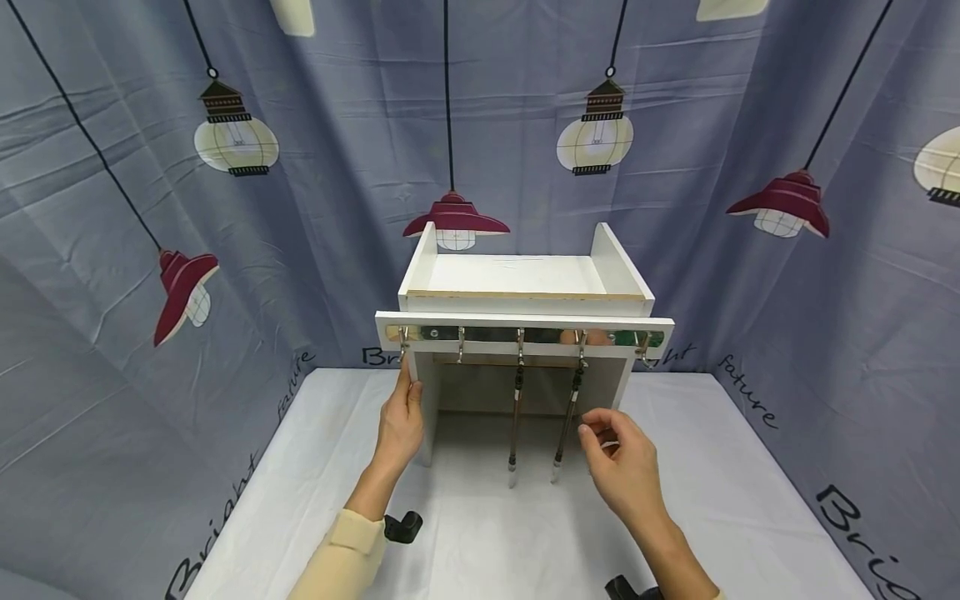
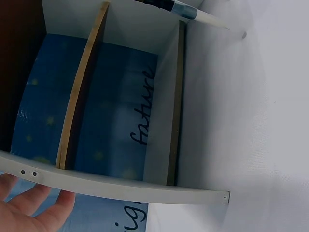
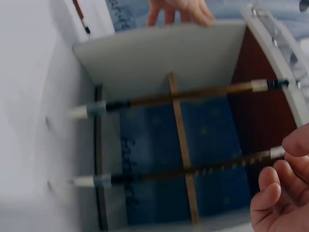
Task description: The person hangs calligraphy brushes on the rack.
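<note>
Two brown-handled writing brushes with pale tips, a left brush [image 1: 516, 412] and a right brush [image 1: 566, 417], hang tip down from hooks under the front rail [image 1: 540, 321] of a white wooden shelf unit. Against the outside of the unit's left side panel [image 2: 111, 187], my left hand [image 1: 400, 425] rests with fingers extended. My right hand [image 1: 626, 467] is just right of the right brush, fingers loosely bent. Nothing shows between its thumb and index finger in the head view. From the right wrist, its fingertips [image 3: 289, 162] appear near that brush's upper end.
The unit's upper tray [image 1: 517, 273] has raised sides. Further hooks line the rail, including a left-end hook [image 1: 402, 342]. A white cloth [image 1: 480, 550] covers the table; a lamp-patterned curtain [image 1: 337, 208] surrounds it. A thin brown stick [image 3: 78, 12] shows beyond the panel.
</note>
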A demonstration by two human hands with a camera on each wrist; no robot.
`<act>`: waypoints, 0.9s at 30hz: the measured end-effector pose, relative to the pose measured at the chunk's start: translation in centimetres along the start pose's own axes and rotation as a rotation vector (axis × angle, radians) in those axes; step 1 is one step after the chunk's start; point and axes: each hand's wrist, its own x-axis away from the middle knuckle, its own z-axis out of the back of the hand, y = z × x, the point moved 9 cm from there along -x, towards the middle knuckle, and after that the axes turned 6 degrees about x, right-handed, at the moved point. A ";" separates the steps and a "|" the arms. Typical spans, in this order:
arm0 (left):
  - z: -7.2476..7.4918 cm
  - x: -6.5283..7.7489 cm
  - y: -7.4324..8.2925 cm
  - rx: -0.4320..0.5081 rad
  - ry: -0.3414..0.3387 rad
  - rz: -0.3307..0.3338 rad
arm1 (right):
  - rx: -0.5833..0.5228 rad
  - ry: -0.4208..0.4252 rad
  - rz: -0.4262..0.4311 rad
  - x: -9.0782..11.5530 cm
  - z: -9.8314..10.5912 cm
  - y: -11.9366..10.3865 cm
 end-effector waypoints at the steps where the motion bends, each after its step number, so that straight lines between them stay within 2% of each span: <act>1: 0.0 0.0 0.0 0.001 -0.001 0.003 | 0.007 0.016 -0.021 -0.3 0.3 0.6; 9: 0.0 0.1 -0.1 0.006 -0.007 0.016 | 0.052 0.103 -0.126 -2.2 2.0 4.3; 19: 0.0 -0.2 0.1 0.005 0.006 -0.002 | -0.014 0.100 -0.157 -3.9 1.3 6.4; 27: 0.2 0.0 0.2 0.002 0.012 -0.008 | -0.038 0.037 -0.173 -4.3 -0.1 7.1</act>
